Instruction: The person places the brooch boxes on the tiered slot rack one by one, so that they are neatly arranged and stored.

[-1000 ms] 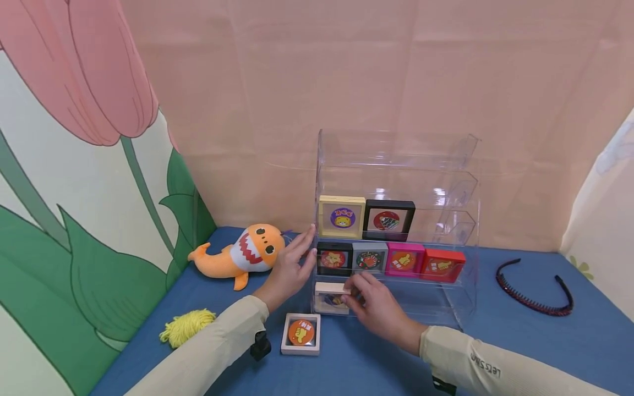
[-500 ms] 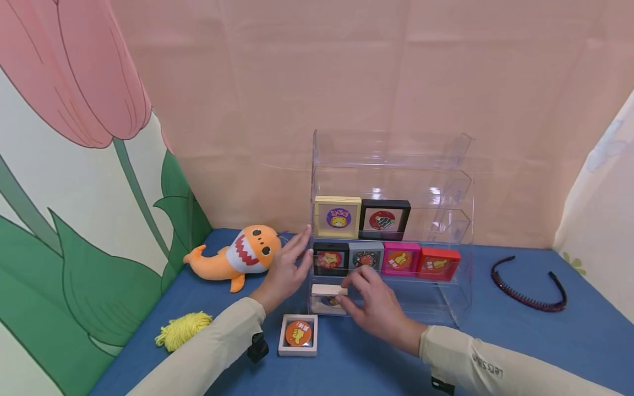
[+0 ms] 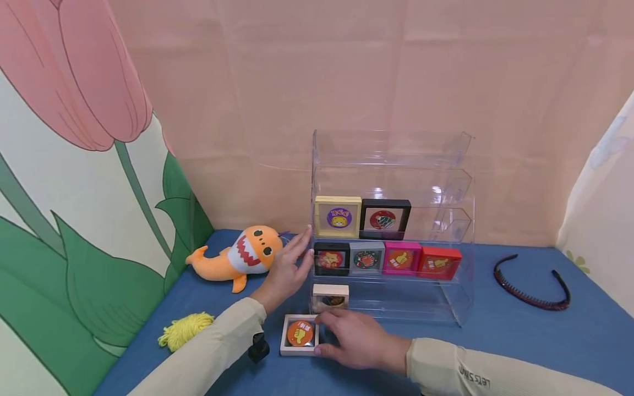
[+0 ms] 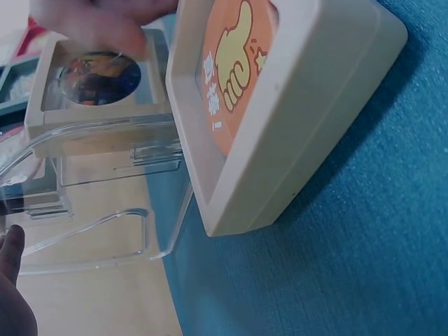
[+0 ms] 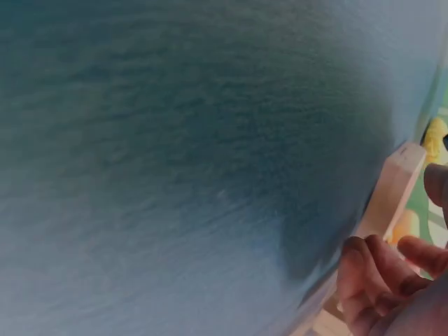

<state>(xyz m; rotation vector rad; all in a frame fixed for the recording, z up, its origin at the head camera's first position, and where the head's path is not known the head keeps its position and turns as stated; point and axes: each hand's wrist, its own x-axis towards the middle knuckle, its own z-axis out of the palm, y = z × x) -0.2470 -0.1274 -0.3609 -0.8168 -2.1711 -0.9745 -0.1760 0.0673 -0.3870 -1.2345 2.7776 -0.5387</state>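
Note:
A clear acrylic tiered rack (image 3: 391, 300) stands on the blue cloth. My left hand (image 3: 287, 269) touches its left side with straight fingers. In front of the rack, a cream square frame (image 3: 283, 344) with an orange thumbs-up badge lies face up. My right hand (image 3: 359, 338) is at that frame's right edge, thumb near the front corner and index finger near the back one; no firm grip shows. Another cream frame (image 3: 331, 289), with a dark round picture, stands at the left of the bottom tier. The left wrist view shows the badge frame (image 4: 308, 119) close up.
Higher tiers hold a yellow frame (image 3: 338, 200), a black frame (image 3: 407, 212) and several small coloured frames, including a red one (image 3: 440, 264). An orange shark plush (image 3: 218, 264) and yellow yarn (image 3: 185, 331) lie left. A dark headband (image 3: 532, 300) lies right.
My right hand has left the cream frame on the bottom tier and moved down toward me to the badge frame. My left hand stays at the rack's side.

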